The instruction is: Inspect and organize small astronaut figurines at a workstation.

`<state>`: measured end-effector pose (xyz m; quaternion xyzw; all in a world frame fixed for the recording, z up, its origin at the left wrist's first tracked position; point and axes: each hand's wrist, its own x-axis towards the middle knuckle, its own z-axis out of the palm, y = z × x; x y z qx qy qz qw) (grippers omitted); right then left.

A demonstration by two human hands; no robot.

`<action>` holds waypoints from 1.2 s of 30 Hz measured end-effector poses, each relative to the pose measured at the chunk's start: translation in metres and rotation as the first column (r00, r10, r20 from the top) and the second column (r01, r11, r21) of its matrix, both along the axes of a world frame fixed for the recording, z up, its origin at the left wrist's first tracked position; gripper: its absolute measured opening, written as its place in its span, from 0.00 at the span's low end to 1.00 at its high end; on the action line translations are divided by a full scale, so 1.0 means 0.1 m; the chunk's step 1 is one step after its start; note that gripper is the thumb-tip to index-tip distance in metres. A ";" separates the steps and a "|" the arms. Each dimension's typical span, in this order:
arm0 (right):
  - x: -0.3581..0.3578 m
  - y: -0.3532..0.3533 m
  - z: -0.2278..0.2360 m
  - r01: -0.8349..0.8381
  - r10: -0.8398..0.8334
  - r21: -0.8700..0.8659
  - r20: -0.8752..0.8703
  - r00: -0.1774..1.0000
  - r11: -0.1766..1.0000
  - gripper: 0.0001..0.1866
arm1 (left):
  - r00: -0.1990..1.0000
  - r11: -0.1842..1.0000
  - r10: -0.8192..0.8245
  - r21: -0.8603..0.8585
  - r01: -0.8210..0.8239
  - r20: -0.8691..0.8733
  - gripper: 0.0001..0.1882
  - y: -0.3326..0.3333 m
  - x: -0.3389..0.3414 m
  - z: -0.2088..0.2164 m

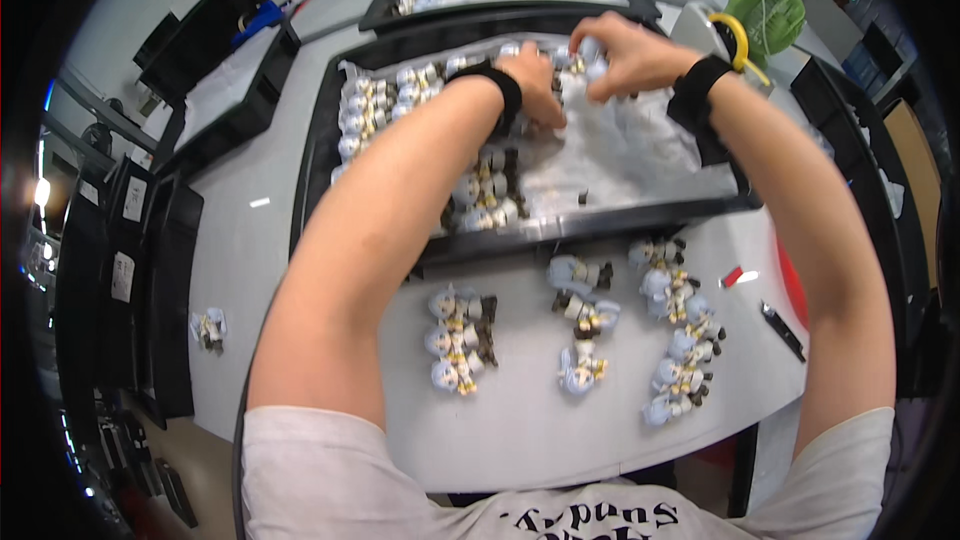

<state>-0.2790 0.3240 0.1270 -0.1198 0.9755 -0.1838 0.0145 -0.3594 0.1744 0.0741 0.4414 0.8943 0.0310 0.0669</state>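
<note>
My right hand (pixel 634 58) is over the far middle of a black tray (pixel 540 232), its thumb and fingers curved round a small figurine (pixel 592 62) with pale blue hair. Beside it on the left, my left hand (pixel 533 85) reaches down into the same tray among the figurines, fingers bent. What those fingers grip is hidden behind the hand. Rows of similar figurines (pixel 366 115) lie along the tray's left part, on a white sheet (pixel 610 160). Black bands circle both wrists.
Nearer me on the table are three groups of figurines (pixel 458 340), (pixel 582 325), (pixel 680 340). One figurine (pixel 209 328) lies apart at left. A black pen-like tool (pixel 783 331) and a red piece (pixel 733 277) lie at right. Another tray (pixel 640 12) stands behind, near a green basket (pixel 768 10).
</note>
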 end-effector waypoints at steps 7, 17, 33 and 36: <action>1.07 -0.43 0.56 -0.287 0.281 -0.112 -0.063 0.958 0.951 0.30 | 0.999 0.975 -0.048 0.220 0.043 0.018 0.24 -0.15 -0.03 0.16; 2.49 -1.14 -0.23 -0.157 0.164 -0.087 0.085 0.983 0.984 0.28 | 0.948 0.716 -0.311 0.638 0.283 -0.071 0.20 -0.95 1.06 1.03; 1.68 -1.10 0.29 -0.064 0.035 -0.079 -0.327 0.945 0.995 0.16 | 0.934 0.921 -0.322 0.281 0.271 0.153 0.21 -2.49 2.91 -0.01; 0.89 -0.74 0.33 -0.046 0.051 0.021 -0.307 0.950 0.999 0.14 | 0.964 0.933 -0.254 0.284 0.221 0.084 0.22 -2.48 2.87 -0.08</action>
